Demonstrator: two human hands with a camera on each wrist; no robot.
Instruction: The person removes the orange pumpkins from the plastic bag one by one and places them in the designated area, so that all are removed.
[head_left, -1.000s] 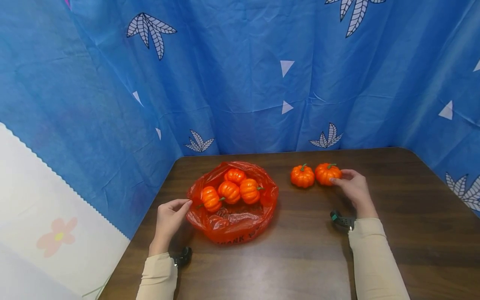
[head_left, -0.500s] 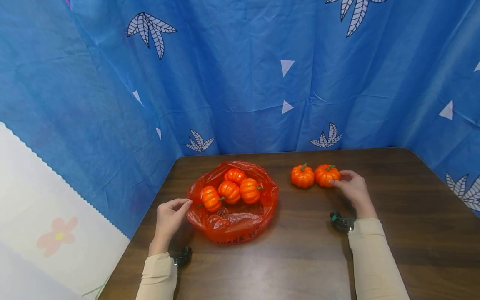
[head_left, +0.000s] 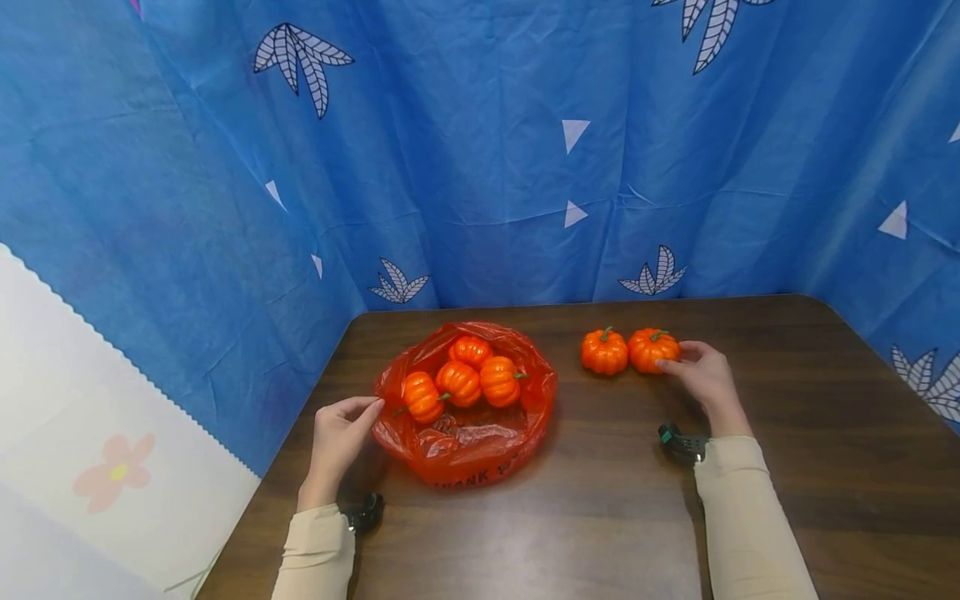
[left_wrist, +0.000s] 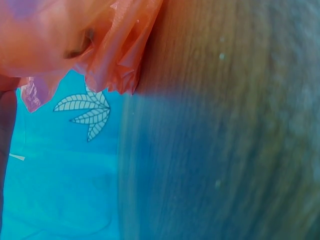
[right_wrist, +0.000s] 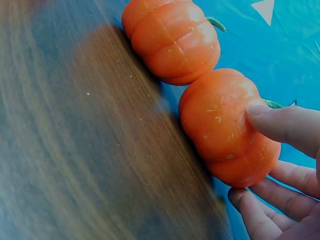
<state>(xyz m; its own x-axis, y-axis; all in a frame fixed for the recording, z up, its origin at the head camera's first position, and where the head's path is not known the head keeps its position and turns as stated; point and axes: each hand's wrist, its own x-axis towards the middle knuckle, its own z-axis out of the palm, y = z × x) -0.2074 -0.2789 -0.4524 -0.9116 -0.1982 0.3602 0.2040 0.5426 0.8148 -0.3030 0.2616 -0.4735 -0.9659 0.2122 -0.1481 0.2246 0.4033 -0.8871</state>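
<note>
My left hand (head_left: 340, 437) pinches the left rim of a red plastic bag (head_left: 480, 467) between thumb and fingers. Inside the bag lie several small orange pumpkins (head_left: 458, 384) with green stems, and its mouth is spread wide. In the left wrist view, the bag's crinkled side (left_wrist: 112, 55) hangs at the upper left. At the back of the table my right hand (head_left: 708, 379) grips a small pumpkin (head_left: 651, 351), thumb on the near side and fingers round its right side. A second pumpkin (head_left: 604, 352) stands just left of it; the right wrist view shows the two side by side.
The dark wooden table (head_left: 570, 517) ends at a blue curtain (head_left: 510, 167) with leaf prints, close behind the pumpkins. White cloth with a flower print (head_left: 116, 473) hangs at the left. Each wrist wears a black strap device (head_left: 681, 442).
My right hand and its pumpkin have shifted very slightly left, and the pumpkin's stem has tipped a little. The left hand and the bag have stayed put.
</note>
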